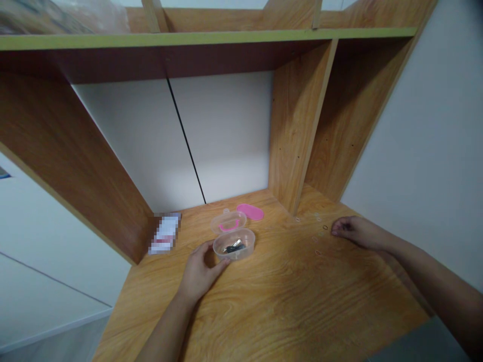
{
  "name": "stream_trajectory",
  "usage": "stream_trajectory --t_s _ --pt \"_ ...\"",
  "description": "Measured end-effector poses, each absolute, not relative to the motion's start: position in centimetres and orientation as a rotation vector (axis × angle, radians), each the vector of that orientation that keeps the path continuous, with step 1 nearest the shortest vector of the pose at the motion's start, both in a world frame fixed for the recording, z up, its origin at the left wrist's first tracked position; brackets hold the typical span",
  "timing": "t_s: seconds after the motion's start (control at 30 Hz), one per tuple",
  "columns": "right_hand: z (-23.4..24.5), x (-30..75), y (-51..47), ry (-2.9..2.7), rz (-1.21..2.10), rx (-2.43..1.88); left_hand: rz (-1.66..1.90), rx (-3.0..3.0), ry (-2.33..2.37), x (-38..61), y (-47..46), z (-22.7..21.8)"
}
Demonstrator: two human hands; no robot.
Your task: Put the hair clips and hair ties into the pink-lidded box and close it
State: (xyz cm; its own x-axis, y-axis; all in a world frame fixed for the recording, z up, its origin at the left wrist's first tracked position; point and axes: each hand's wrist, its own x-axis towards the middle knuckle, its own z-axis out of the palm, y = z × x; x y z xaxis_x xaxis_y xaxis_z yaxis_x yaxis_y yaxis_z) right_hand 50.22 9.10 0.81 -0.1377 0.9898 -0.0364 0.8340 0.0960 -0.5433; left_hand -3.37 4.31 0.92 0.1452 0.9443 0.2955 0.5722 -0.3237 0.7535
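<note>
My left hand (pixel 198 274) curves around the near left end of a clear plastic box (pixel 234 245), with its fingertips against the box's front. Something dark and metallic (pixel 234 246) lies inside the box. The box's clear hinged lid (pixel 228 222) stands open behind it, with a pink loop on it. A pink oval piece (pixel 250 211) lies just beyond. My right hand (pixel 349 231) has its fingers bunched on the desktop, right next to several tiny rubber rings (pixel 319 234). Nothing shows in its fingers, though a ring that small could be hidden.
The wood-grain desktop (pixel 302 301) is walled by wooden shelf panels on the left and right, with a shelf overhead. A pixelated white packet (pixel 164 234) lies by the left panel. A grey object (pixel 418 342) sits at the near right edge.
</note>
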Motion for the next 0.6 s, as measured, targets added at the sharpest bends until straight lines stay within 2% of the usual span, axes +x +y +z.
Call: stream_trajectory --t_s 0.47,0.6 --pt "1.4 49.0 12.1 -2.06 0.634 -1.856 1.078 1.963 1.428 -3.4 4.3 0.9" --pt "2.2 48.0 11.3 -2.1 0.53 -1.845 1.091 1.968 1.426 -3.4 4.3 0.8"
